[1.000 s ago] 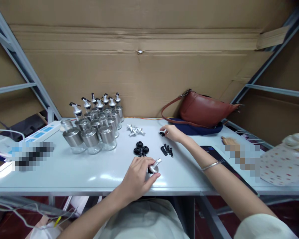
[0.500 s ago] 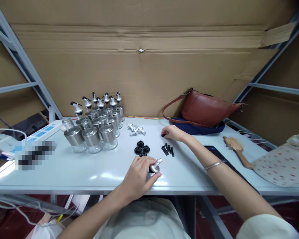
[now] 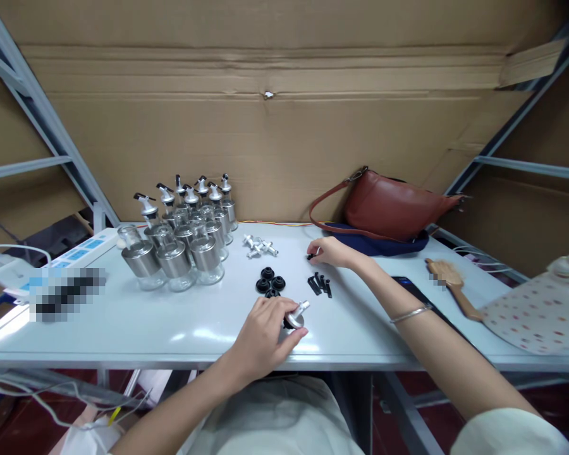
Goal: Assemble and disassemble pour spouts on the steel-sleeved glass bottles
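Near the table's front edge my left hand (image 3: 264, 332) is closed around a pourer spout (image 3: 296, 316) with a silver top and a black base. Farther back on the right, my right hand (image 3: 330, 251) pinches a small black part (image 3: 310, 256), mostly hidden by the fingers. Several black strip-like caps (image 3: 319, 285) lie just in front of the right hand. Beside my left fingertips sit several round black stoppers (image 3: 267, 285). Behind them is a small heap of silver spout pieces (image 3: 260, 246).
Several glass bottles with steel bands (image 3: 174, 268) stand on the left, the rear ones fitted with spouts. A power strip (image 3: 83, 249) lies at far left. On the right are a brown leather bag (image 3: 396, 205), a phone (image 3: 420, 296), a wooden brush (image 3: 464, 303) and a dotted pouch (image 3: 533, 316).
Almost nothing differs. My right forearm has shifted very slightly, with the fingers still pinched at the same spot; my left hand keeps its hold on the pourer spout.
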{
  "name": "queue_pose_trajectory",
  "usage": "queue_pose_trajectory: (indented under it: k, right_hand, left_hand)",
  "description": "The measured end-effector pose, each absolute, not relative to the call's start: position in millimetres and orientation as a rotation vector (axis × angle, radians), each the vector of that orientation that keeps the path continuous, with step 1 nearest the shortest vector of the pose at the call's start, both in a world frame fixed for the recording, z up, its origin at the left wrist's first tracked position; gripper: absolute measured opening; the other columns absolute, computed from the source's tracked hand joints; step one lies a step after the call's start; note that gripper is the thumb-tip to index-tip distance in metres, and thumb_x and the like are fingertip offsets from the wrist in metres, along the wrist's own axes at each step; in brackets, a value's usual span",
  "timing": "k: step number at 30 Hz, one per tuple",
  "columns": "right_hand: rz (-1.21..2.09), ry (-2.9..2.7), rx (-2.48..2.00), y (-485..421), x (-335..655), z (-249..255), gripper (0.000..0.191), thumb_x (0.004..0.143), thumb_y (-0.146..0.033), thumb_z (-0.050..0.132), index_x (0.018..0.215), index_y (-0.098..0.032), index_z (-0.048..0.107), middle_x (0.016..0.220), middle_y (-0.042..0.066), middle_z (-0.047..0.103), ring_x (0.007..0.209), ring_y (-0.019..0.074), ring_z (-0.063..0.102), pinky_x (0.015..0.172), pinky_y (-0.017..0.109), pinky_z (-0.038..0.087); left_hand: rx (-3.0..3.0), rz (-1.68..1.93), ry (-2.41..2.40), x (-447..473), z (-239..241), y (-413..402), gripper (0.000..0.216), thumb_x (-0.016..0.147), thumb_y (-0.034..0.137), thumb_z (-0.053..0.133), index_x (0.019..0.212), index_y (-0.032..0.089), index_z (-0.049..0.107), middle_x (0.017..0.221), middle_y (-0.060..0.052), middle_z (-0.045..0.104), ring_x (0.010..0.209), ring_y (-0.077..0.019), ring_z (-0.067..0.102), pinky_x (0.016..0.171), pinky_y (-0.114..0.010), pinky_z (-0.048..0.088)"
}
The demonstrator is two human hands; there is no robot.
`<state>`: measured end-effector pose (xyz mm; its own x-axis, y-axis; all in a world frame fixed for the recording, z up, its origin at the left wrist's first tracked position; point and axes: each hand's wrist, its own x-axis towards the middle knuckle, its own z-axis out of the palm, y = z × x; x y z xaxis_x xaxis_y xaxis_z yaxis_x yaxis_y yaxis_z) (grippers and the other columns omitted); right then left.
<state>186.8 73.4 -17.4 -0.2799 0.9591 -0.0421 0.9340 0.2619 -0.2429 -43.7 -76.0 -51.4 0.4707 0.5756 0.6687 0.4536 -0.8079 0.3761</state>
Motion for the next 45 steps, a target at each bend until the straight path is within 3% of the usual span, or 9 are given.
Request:
queue_pose_trajectory:
  k: [3,7,11,18,22,27,33,37,45]
  right_hand:
    - [0.304,-2.393,-1.807,73.6,190.3,-15.1,0.018,0.078,-0.013,0.056,0.089,-0.014,0.07,0.09,0.007,0.071,0.082,0.0165,0.063,0.073,0.021,0.044]
    - [0.294,-2.376,-1.875,74.9,195.5,-15.3,0.03,0.073,0.0,0.053,0.093,-0.012,0.07,0.092,0.008,0.071,0.08,0.0154,0.063,0.07,0.02,0.044]
    - [0.313,-2.383,-1.9,72.8,195.2,-19.0,0.03,0.068,-0.004,0.063,0.097,-0.013,0.069,0.089,0.006,0.071,0.078,0.0155,0.063,0.067,0.02,0.044]
    - [0.225,-2.369,-1.94,70.9,194.1,-21.3,0.032,0.071,-0.006,0.062,0.102,-0.014,0.066,0.091,0.007,0.069,0.082,0.017,0.062,0.067,0.021,0.041]
    - [0.178,-2.334,-1.947,39.1,179.2,1.6,0.022,0.081,-0.013,0.055,0.1,-0.014,0.066,0.093,0.011,0.068,0.082,0.0199,0.062,0.069,0.025,0.04]
    - [0.833,-2.495,-1.243,-47.5,134.3,31.4,0.029,0.094,-0.035,0.037,0.094,-0.018,0.06,0.087,0.005,0.066,0.077,0.0158,0.058,0.07,0.024,0.04]
    - [0.914,-2.1,-1.312,-95.8,111.8,0.8,0.022,0.095,-0.039,0.033,0.091,-0.02,0.045,0.076,0.0,0.056,0.066,0.0131,0.049,0.064,0.024,0.036]
    - [1.099,-1.788,-1.231,-93.6,110.1,-36.2,0.034,0.094,-0.049,0.03,0.078,-0.021,0.039,0.061,-0.005,0.042,0.056,0.0105,0.038,0.056,0.023,0.031]
    - [1.269,-1.262,-1.098,-85.4,112.8,-66.7,0.051,0.08,-0.067,0.045,0.062,-0.02,0.036,0.046,-0.007,0.036,0.044,0.0075,0.03,0.047,0.022,0.024]
  left_hand:
    - [2.571,1.247,0.911,-43.9,-51.6,-76.1,0.018,0.089,0.029,0.05,0.102,0.016,0.049,0.092,-0.008,0.067,0.084,-0.0186,0.062,0.072,-0.032,0.046]
    - [2.57,1.254,0.906,-43.9,-51.6,-76.2,0.019,0.09,0.029,0.05,0.102,0.015,0.049,0.092,-0.008,0.067,0.084,-0.0185,0.062,0.072,-0.032,0.046]
    - [2.574,1.245,0.909,-43.6,-51.7,-76.1,0.019,0.089,0.029,0.05,0.102,0.015,0.049,0.092,-0.008,0.067,0.084,-0.0186,0.062,0.072,-0.032,0.046]
    - [2.568,1.232,0.912,-43.2,-52.1,-76.3,0.019,0.09,0.03,0.05,0.103,0.015,0.049,0.093,-0.008,0.066,0.085,-0.0189,0.062,0.073,-0.033,0.046]
    - [2.556,1.201,0.92,-43.7,-53.8,-75.5,0.022,0.092,0.033,0.045,0.104,0.015,0.049,0.093,-0.009,0.066,0.084,-0.0195,0.061,0.073,-0.033,0.046]
    - [2.524,1.234,0.957,-46.4,-58.5,-73.1,0.031,0.096,0.037,0.03,0.108,0.014,0.046,0.095,-0.012,0.064,0.082,-0.021,0.059,0.073,-0.034,0.047]
    - [2.441,1.286,0.927,-46.9,-65.7,-73.2,0.032,0.097,0.042,0.024,0.112,0.018,0.038,0.097,-0.01,0.061,0.08,-0.0186,0.06,0.073,-0.034,0.047]
    - [2.246,1.277,0.957,-45.6,-73.3,-71.3,0.033,0.096,0.044,0.026,0.116,0.018,0.03,0.092,-0.009,0.059,0.079,-0.0174,0.06,0.072,-0.033,0.048]
    - [2.488,0.986,1.14,-42.7,-60.5,-70.1,0.027,0.096,0.036,0.028,0.104,0.017,0.045,0.081,-0.006,0.061,0.071,-0.0193,0.056,0.069,-0.035,0.045]
